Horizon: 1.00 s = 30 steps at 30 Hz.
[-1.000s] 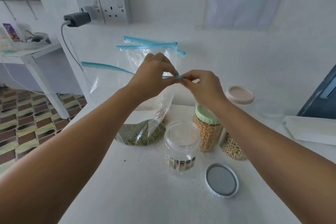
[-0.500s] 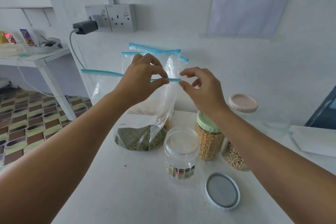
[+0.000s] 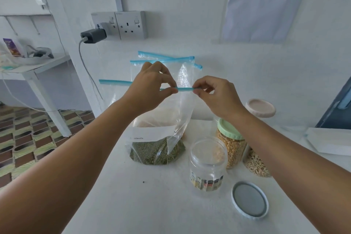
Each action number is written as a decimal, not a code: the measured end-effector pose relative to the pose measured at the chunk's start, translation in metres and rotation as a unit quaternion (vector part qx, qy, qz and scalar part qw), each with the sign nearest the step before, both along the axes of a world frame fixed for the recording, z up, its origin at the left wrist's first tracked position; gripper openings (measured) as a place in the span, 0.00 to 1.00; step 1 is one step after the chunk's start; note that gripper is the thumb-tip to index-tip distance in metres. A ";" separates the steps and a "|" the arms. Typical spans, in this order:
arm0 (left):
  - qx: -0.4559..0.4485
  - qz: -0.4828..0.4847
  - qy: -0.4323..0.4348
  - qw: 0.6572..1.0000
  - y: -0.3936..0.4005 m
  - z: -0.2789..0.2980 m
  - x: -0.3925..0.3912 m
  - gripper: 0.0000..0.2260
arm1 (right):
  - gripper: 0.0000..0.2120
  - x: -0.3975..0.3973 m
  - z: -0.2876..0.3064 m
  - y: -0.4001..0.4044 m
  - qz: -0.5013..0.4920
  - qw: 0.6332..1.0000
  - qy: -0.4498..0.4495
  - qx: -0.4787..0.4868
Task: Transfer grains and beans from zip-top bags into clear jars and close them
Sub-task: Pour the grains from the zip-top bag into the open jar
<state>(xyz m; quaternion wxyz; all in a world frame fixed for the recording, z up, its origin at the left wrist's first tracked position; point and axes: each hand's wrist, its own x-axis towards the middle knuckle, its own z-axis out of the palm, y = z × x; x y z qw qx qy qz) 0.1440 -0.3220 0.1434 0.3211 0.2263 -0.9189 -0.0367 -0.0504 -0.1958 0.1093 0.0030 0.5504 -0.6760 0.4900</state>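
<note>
Both hands raised over the white desk (image 3: 148, 205), left hand (image 3: 150, 87) and right hand (image 3: 216, 95) each pinching the blue zip strip (image 3: 185, 89) of an upright zip-top bag (image 3: 157, 138) of green beans (image 3: 152, 153), open empty jar (image 3: 208, 163) just right of it, loose lid (image 3: 249, 200) lying nearer.

A double wall socket (image 3: 131, 24) sits at eleven o'clock, with a dark charger (image 3: 93, 35) plugged in at its left and a grey cable (image 3: 89, 74) hanging down. A printed paper sheet (image 3: 264, 4) hangs at one o'clock. At nine o'clock stands a white side table (image 3: 36, 66) over patterned floor tiles (image 3: 24, 138). A white box (image 3: 330, 141) lies at three o'clock on the tabletop (image 3: 152, 205).
</note>
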 end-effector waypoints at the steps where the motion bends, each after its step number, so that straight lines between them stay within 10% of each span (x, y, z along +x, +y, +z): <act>1: -0.002 -0.002 -0.002 1.000 0.000 -0.001 0.000 0.09 | 0.06 0.003 0.001 0.000 0.001 1.000 0.018 0.007; 30: -0.063 0.020 0.011 0.998 -0.013 -0.005 0.038 0.09 | 0.02 0.022 0.004 -0.007 -0.023 0.984 0.172 0.048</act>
